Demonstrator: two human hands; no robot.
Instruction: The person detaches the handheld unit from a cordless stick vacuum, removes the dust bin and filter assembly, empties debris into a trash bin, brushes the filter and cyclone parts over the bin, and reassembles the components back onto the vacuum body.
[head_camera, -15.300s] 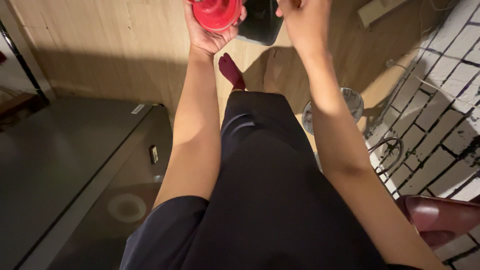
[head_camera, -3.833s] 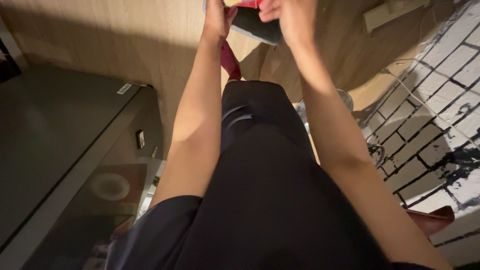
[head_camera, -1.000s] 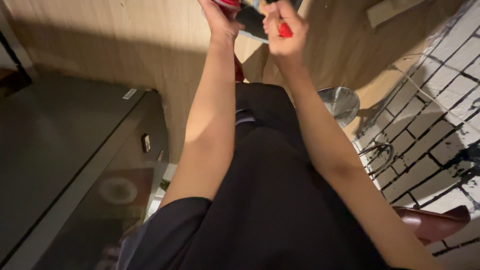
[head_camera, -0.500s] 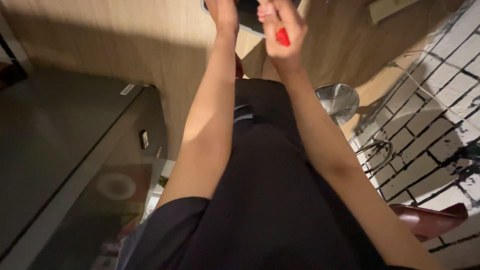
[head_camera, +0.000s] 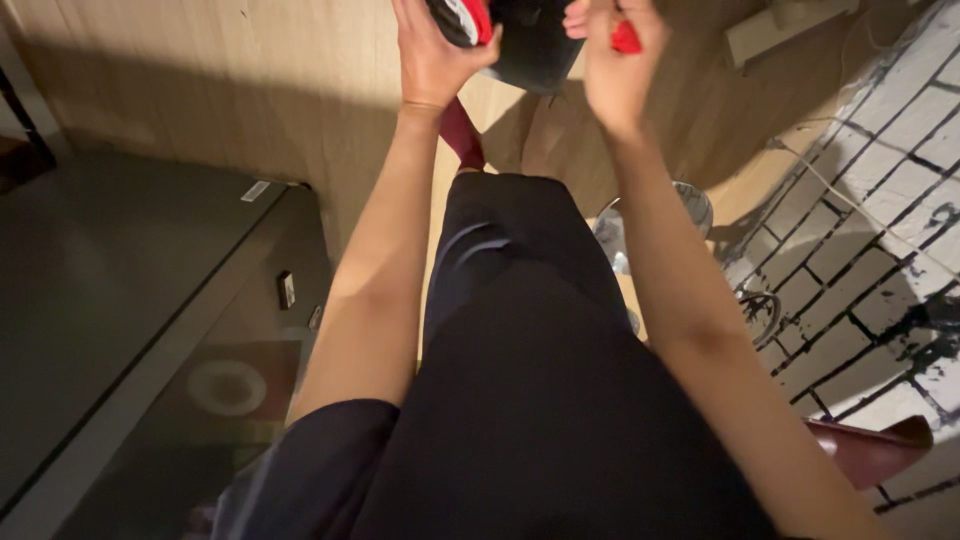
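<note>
Both my arms reach forward over my dark skirt. My left hand (head_camera: 432, 58) cups a red, white and black object (head_camera: 462, 18) at the top edge of the head view; most of it is cut off. My right hand (head_camera: 615, 70) is closed around a small red piece (head_camera: 626, 38) that shows between my fingers. A black object (head_camera: 530, 45) sits between the two hands, partly hidden by them.
A dark cabinet (head_camera: 120, 300) with a glass front stands at the left. The floor (head_camera: 250, 90) is light wood. A metal-based stool or stand (head_camera: 690, 210) is to the right, beside a white brick-pattern wall (head_camera: 870, 230). A dark red shoe (head_camera: 870, 450) shows at the lower right.
My hands have spread slightly apart. The red, white and black object has come into view in my left hand. The small red piece stays in my right hand.
</note>
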